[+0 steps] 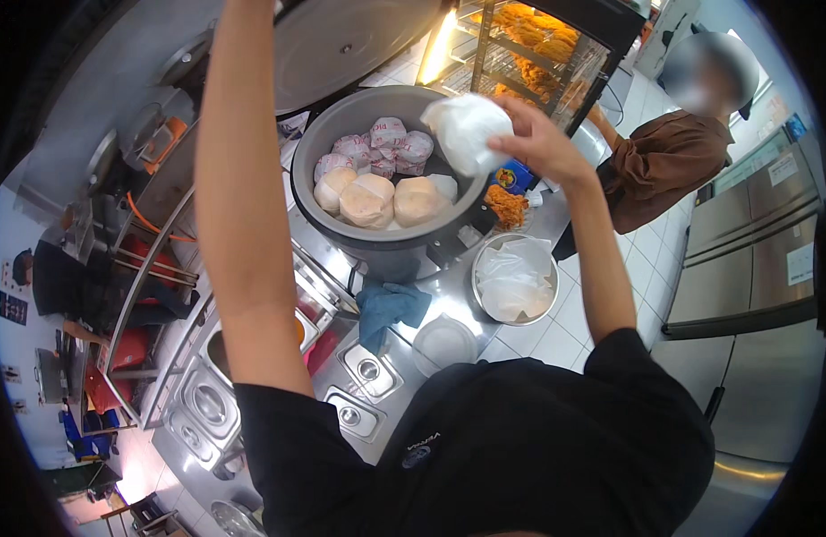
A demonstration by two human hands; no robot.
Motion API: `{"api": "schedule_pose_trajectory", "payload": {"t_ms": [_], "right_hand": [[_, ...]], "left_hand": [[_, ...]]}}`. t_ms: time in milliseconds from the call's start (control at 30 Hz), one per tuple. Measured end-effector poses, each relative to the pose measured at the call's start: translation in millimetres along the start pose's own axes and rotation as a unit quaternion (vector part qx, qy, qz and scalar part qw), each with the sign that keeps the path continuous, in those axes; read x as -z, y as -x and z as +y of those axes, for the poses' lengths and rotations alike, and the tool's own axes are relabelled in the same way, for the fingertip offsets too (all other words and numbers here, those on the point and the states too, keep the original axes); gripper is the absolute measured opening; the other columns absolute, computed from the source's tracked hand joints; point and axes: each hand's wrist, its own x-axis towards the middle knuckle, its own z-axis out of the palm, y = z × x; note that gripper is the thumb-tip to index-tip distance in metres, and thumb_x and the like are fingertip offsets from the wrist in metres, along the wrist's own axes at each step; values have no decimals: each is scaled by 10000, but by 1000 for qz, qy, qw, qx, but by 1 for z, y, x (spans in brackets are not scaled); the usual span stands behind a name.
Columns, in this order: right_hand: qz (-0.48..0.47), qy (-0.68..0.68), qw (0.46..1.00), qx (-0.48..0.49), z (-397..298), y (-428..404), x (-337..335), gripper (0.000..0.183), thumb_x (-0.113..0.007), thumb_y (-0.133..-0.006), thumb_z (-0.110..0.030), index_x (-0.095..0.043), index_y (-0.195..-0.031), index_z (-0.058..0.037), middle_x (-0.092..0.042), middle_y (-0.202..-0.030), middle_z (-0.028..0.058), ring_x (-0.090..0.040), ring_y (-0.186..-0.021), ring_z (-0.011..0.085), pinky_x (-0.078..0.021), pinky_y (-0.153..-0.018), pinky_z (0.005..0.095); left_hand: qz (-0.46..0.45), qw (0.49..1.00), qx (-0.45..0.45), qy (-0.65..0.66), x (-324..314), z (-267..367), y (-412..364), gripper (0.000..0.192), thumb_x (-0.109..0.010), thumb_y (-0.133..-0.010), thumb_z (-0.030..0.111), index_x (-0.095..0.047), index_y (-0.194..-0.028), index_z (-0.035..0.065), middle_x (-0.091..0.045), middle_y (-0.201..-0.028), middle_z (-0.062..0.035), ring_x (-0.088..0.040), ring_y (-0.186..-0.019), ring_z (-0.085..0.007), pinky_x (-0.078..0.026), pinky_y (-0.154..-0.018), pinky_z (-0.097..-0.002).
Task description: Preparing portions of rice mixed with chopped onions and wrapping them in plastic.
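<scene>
My right hand (540,137) grips a white paper-wrapped bundle (470,134) above the right rim of a large round rice cooker (326,127). Several parcels in printed paper (388,133) are piled at the back of its pot. Towards the front sit plain parcels (366,201), their pale brownish contents showing through the paper. The cooker's lid (346,48) is raised behind the pot. My left arm stretches up past the lid and leaves the top of the picture, so my left hand is out of view.
Right of the cooker are a fried chicken piece (507,207) and a steel bowl (479,303) holding white sheets. A lit cabinet (480,50) holds fried chicken. A teal cloth (389,309), a round tub (445,346) and lidded steel pans (369,369) lie nearer. A co-worker (675,174) stands right.
</scene>
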Motion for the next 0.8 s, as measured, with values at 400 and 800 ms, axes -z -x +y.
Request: {"api": "schedule_pose_trajectory", "payload": {"t_ms": [400,800], "right_hand": [[6,-272,962,14,23,203,-51,591,-727,-793,-31,-436,-1307,4,-566,-1211,81,-543,-1141,162,-428,-996,333],[-99,-73,987,-107,63,304,-167,284,-604,-948,-213,-590,-1123,10,-631,-920,65,-552,-854,113,-451,-781,262]], "left_hand": [[58,985,-19,-163,-210,-90,286,654,-816,-763,290,-531,-1289,26,-553,-1326,-171,-529,-1228,-237,-400,-1039,-342],[400,834,249,286,-373,-46,572,582,-745,-837,77,-442,-1331,10,-559,-1220,-101,-561,-1122,-170,-497,-928,-308]]}}
